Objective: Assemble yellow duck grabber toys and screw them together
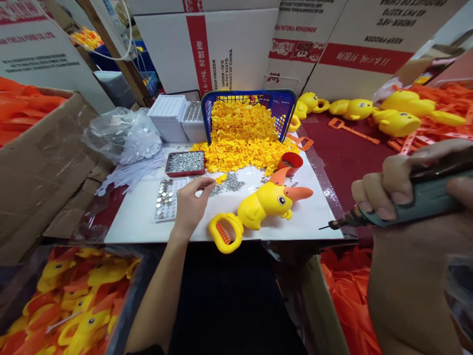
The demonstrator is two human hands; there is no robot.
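Observation:
My left hand (192,202) rests on the white work board (140,219), fingertips pinched at a scatter of small silver screws (227,183); what they hold is too small to name. My right hand (391,190) is wrapped round a grey-green electric screwdriver (414,199), its bit pointing left at the board's right edge. A yellow duck grabber toy (258,207) with an orange beak and a loop handle lies on the board between the hands.
A tipped blue basket (281,106) spills small yellow parts (240,145). A red tray of screws (185,162), a white tray of round cells (166,199), a red cup (291,161), plastic bags (125,135), cardboard boxes and more ducks (397,121) surround the board.

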